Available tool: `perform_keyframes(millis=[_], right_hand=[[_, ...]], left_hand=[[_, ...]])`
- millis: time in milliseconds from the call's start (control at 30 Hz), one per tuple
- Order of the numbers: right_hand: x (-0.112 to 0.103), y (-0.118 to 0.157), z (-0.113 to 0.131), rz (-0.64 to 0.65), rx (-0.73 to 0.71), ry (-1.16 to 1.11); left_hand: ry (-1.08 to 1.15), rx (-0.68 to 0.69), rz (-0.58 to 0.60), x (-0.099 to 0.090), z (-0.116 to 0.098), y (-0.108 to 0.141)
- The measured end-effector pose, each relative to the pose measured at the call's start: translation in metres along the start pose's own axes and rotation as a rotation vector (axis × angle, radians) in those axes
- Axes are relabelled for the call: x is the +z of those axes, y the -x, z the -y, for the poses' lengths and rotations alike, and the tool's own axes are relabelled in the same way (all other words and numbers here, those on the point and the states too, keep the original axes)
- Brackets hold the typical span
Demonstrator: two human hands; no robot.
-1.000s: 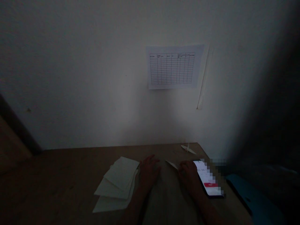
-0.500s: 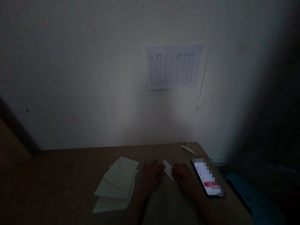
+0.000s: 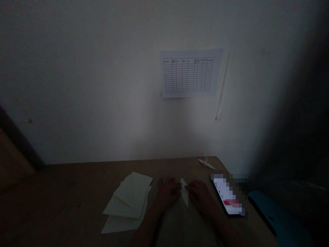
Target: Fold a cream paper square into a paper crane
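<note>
A small piece of folded white paper [image 3: 184, 193], narrow and pointed at both ends, lies between my two hands on the brown table. My left hand [image 3: 169, 190] has its fingers curled, with the tips at the paper's left edge. From the other side, the fingertips of my right hand [image 3: 199, 192] press on its right edge. Both hands are closed on the paper, though the dim light blurs the exact finger positions.
Several loose white sheets [image 3: 130, 199] overlap left of my hands. A folded paper crane [image 3: 206, 163] sits near the table's back edge. To the right are a lit phone [image 3: 226, 195] and a blue object [image 3: 279, 214]. A printed chart [image 3: 190, 73] hangs on the wall.
The folded paper has turned more upright, looks narrower and sits slightly nearer to me. My right hand has shifted slightly to the left; my left hand has hardly moved.
</note>
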State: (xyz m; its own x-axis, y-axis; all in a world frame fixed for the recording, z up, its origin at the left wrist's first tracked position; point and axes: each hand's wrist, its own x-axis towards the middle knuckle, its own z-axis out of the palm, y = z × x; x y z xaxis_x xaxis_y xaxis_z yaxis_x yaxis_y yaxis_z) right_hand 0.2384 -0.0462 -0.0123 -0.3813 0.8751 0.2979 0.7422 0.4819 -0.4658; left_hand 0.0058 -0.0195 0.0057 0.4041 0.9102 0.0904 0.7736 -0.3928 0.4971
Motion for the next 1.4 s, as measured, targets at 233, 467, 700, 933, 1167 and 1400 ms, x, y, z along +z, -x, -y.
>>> perform_keyframes(millis=[233, 467, 700, 933, 1167, 1400], right_hand=[[-0.008, 0.001, 0.010, 0.054, 0.016, 0.016], [-0.004, 0.002, 0.009, 0.013, -0.010, -0.007], [-0.005, 0.002, 0.011, 0.033, -0.058, -0.023], [-0.006, -0.002, 0.014, 0.053, -0.043, -0.052], [-0.010, 0.001, 0.014, -0.044, -0.026, -0.179], [0.002, -0.003, -0.002, -0.093, -0.034, -0.202]], left_hand=[[0.023, -0.015, -0.019, 0.000, -0.002, 0.001], [0.018, -0.028, -0.014, 0.000, -0.003, 0.000], [0.013, -0.025, 0.020, -0.004, -0.001, -0.001], [0.033, -0.028, 0.022, -0.003, 0.002, -0.004], [0.080, 0.001, 0.054, -0.008, 0.003, -0.002], [0.056, 0.027, 0.080, -0.007, 0.006, -0.002]])
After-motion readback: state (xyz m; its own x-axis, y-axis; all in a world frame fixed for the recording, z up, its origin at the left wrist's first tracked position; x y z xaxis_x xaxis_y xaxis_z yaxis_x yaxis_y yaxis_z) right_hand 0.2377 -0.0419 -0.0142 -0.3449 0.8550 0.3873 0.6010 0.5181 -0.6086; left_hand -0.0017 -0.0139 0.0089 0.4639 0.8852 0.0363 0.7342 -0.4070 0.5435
